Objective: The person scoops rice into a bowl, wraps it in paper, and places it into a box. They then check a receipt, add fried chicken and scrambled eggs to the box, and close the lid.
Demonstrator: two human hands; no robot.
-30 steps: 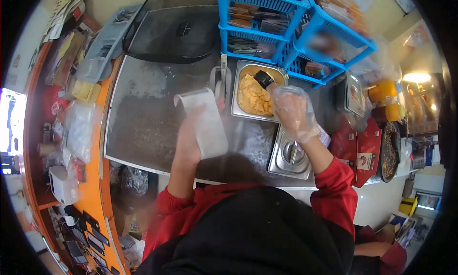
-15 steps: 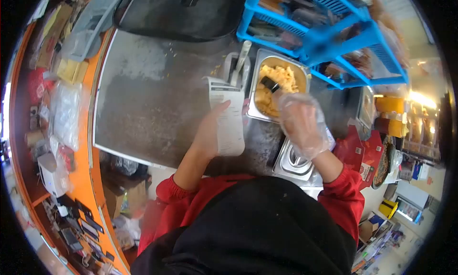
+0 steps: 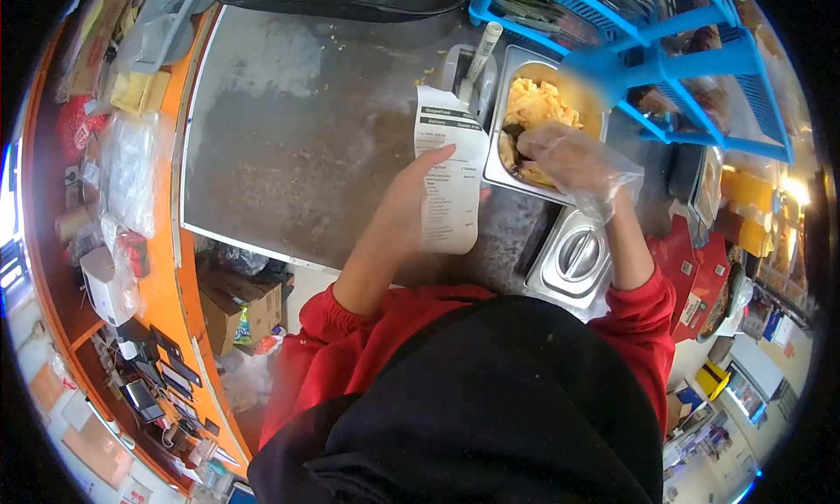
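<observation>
My left hand [image 3: 411, 198] holds a long white printed receipt [image 3: 451, 189], thumb on its face and fingers behind. Below my right hand [image 3: 569, 158], which wears a loose clear plastic glove, is a steel pan [image 3: 499, 176] with crumbly yellow food [image 3: 538, 106] in it. The gloved fingers are bent down at the pan's near part, beside a dark object whose kind I cannot make out. What they grip is hidden. A small steel holder [image 3: 451, 66] with a pale stick-like handle [image 3: 483, 53] stands left of the pan.
A lidded steel container [image 3: 577, 259] is just nearer than the pan. Blue plastic baskets [image 3: 674, 75] holding packets stand behind, to the right. A dark tray [image 3: 350, 10] lies along the far side of the metal counter [image 3: 280, 136]. Red cardboard [image 3: 691, 276] is at my right.
My gloved right hand has moved down and forward into the pan's opening, covering much of the dark object. The view has shifted, and the receipt stays in my left hand.
</observation>
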